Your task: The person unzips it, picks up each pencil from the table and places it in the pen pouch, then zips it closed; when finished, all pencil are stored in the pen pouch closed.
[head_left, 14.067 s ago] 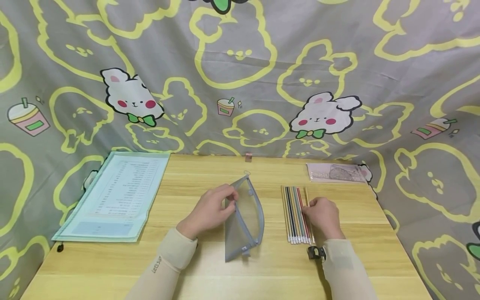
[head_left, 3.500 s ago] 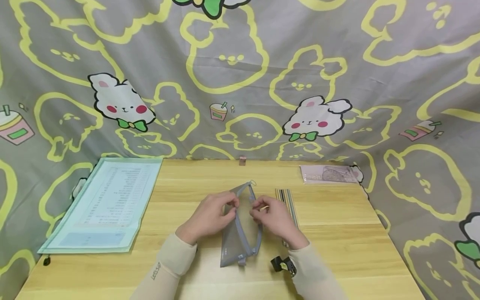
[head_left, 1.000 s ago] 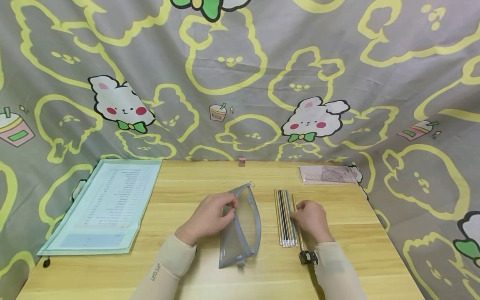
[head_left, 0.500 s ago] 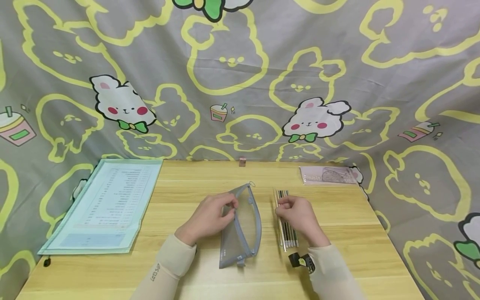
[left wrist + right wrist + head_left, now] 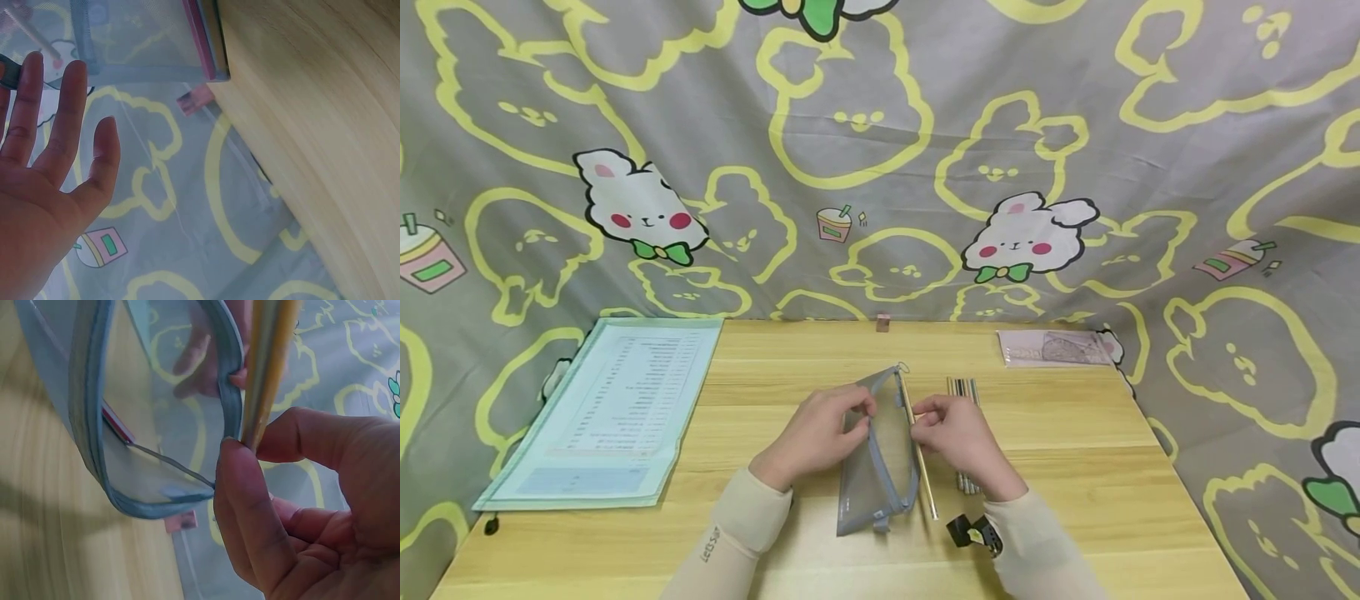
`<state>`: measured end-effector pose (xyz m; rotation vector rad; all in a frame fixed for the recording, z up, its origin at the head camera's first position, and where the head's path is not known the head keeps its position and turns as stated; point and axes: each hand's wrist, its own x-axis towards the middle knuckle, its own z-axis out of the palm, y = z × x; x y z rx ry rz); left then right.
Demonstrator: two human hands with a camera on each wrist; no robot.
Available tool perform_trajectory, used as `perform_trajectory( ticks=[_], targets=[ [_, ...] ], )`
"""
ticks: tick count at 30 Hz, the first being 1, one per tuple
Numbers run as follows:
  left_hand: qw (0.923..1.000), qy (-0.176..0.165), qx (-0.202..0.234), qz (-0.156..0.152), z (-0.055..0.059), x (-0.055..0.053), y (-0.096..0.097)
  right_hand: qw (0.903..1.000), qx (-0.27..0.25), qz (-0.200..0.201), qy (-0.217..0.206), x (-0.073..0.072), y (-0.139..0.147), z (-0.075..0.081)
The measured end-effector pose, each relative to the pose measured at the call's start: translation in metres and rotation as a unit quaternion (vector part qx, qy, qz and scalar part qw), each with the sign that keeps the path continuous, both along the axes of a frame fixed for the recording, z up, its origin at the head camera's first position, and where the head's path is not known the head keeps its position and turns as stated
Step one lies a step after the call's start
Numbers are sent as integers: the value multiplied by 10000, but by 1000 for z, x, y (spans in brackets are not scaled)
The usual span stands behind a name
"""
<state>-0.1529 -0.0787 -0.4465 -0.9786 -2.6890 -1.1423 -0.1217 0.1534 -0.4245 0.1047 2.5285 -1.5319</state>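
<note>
My left hand (image 5: pixel 818 429) pinches one edge of a grey-blue mesh zip pouch (image 5: pixel 861 492), whose mouth gapes toward the right. Inside the pouch a red pencil (image 5: pixel 116 422) shows in the right wrist view. Between thumb and fingers my right hand (image 5: pixel 958 433) pinches a yellow-gold pencil (image 5: pixel 927 483), held slanting along the pouch's right rim. Behind that hand several pencils (image 5: pixel 962 387) lie side by side on the table, partly hidden by the hand and wrist.
A pale green document pouch (image 5: pixel 598 417) with a printed sheet lies at the table's left. At the back right sits a flat clear packet (image 5: pixel 1054 348), apparently of rulers. A patterned curtain (image 5: pixel 865 167) hangs along the back and sides of the wooden table (image 5: pixel 1120 517).
My right hand has carried a pencil leftward from the row to the pouch's mouth. The row holds fewer pencils than 14 seconds ago, its red one gone. The left hand keeps its hold.
</note>
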Motion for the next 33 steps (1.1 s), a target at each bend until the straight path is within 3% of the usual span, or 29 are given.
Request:
perform_trajectory(
  ticks=[20,33],
  targets=[
    [10000,-25,47,-66,-1,1,0,9992,168,328,-129,-18,-20,-6],
    [9999,40,28,-97,-3,1,0,9967,444,644,-194,-24,-30,-20]
  ],
)
